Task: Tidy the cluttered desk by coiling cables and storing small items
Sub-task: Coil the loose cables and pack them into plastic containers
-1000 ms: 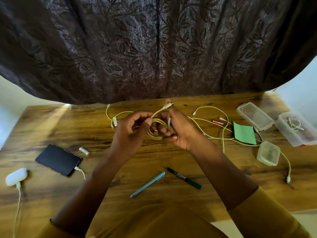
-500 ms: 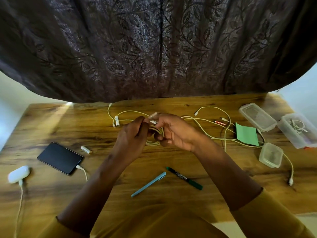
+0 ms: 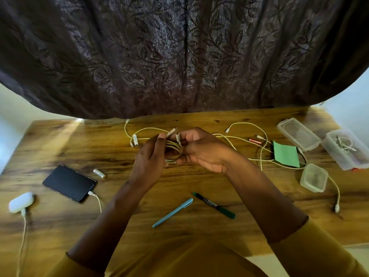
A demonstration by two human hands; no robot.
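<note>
A cream cable coil (image 3: 173, 148) is held above the middle of the wooden desk (image 3: 60, 148). My right hand (image 3: 201, 149) grips the coil from the right, fingers curled round its loops. My left hand (image 3: 150, 156) pinches the cable's plug end at the coil's top left. More loose cream cables (image 3: 249, 140) trail to the right across the desk, and another loops at the back left (image 3: 137, 134).
A black phone (image 3: 68, 183) with a plugged cable, a white battery (image 3: 99, 173) and a white case (image 3: 21, 202) lie at the left. A blue pen (image 3: 172, 212) and green marker (image 3: 213, 205) lie in front. Clear containers (image 3: 298, 133), (image 3: 347, 148), (image 3: 313, 177), a green note (image 3: 286, 153) and a red battery (image 3: 254, 140) sit right.
The plug end that stuck up above my right hand has been brought down to the coil's top, and my left hand now pinches it there. The coil has stayed between both hands.
</note>
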